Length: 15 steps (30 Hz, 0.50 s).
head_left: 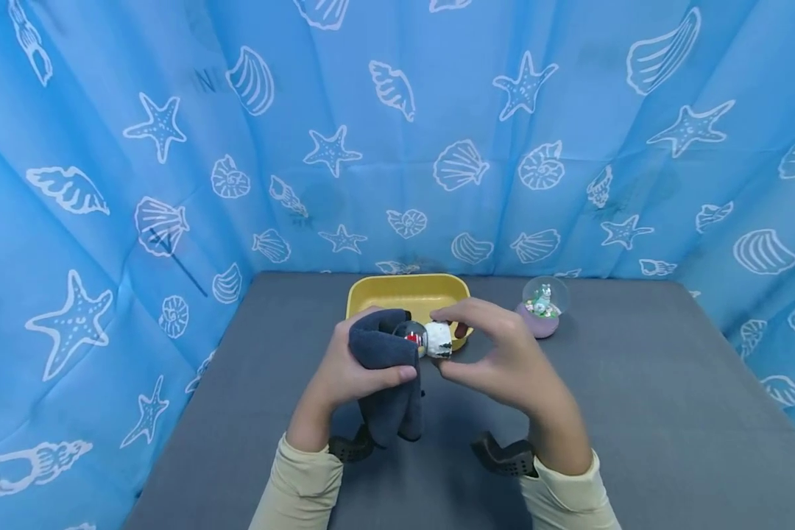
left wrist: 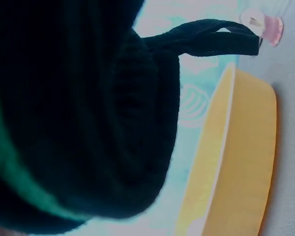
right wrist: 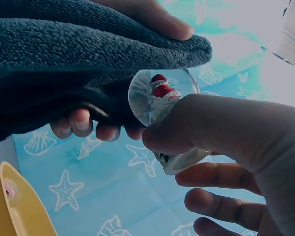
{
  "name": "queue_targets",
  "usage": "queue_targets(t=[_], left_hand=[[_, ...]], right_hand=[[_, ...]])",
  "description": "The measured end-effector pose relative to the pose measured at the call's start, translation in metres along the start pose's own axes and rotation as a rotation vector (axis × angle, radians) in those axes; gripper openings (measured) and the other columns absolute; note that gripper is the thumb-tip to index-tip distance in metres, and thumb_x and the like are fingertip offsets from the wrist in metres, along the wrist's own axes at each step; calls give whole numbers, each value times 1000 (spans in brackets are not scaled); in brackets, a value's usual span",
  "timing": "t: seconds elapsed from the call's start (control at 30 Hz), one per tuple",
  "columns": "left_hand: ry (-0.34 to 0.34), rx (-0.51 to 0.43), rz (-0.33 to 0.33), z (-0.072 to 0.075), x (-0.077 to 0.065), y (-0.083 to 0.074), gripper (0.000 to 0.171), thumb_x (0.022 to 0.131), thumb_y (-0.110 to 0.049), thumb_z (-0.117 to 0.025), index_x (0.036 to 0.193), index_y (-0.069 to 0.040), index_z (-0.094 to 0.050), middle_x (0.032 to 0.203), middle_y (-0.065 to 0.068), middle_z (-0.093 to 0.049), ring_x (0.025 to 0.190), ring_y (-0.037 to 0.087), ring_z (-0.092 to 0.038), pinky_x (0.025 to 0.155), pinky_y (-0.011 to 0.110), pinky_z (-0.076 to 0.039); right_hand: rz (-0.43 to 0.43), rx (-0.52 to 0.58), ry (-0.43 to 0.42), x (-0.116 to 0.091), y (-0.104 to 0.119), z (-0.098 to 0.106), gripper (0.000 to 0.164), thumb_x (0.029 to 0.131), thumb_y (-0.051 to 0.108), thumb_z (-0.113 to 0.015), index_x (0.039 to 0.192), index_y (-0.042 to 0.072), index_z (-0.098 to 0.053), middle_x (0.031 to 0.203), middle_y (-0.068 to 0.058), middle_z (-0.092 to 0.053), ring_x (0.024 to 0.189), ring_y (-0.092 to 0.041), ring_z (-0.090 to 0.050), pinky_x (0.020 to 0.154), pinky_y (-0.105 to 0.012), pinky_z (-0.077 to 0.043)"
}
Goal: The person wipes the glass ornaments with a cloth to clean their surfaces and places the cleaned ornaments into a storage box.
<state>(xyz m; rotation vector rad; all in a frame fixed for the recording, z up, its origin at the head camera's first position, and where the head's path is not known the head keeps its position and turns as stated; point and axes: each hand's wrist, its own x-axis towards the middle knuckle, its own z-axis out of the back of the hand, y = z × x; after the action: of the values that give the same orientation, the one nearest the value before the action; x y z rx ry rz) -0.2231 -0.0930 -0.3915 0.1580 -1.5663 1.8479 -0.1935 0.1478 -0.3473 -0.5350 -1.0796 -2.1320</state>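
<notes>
A small snow globe (head_left: 439,340) with a red-and-white figure inside lies sideways between the two hands, above the table. My right hand (head_left: 503,353) pinches its white base between thumb and fingers. In my left hand (head_left: 344,368) is a folded dark grey cloth (head_left: 387,394), gripped with the thumb on top and fingertips below. The cloth's fold reaches over the clear dome (right wrist: 139,96) in the right wrist view. Dark cloth (left wrist: 137,123) fills much of the left wrist view and hides the left fingers there.
Behind the hands stands a yellow tub (head_left: 411,283); a small pinkish thing (right wrist: 10,189) shows inside it. Another snow globe (head_left: 539,316), with a purple base, stands right of the tub. A blue shell-patterned curtain (head_left: 331,191) hangs behind the grey table (head_left: 636,412).
</notes>
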Motion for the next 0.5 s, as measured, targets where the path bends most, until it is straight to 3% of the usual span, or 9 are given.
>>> queue_targets(t=[0.5], left_hand=[[-4,-1,59,5,-1,3,55,76,-26,-85,126,-24,-60,117,2,-63,99,19,-63,87,36,-54]], right_hand=[[-4,-59,39,5,4,-17,53,71,3,-81,119,20,-67,112,8,-63,81,-7,-54,70,-20,-48]])
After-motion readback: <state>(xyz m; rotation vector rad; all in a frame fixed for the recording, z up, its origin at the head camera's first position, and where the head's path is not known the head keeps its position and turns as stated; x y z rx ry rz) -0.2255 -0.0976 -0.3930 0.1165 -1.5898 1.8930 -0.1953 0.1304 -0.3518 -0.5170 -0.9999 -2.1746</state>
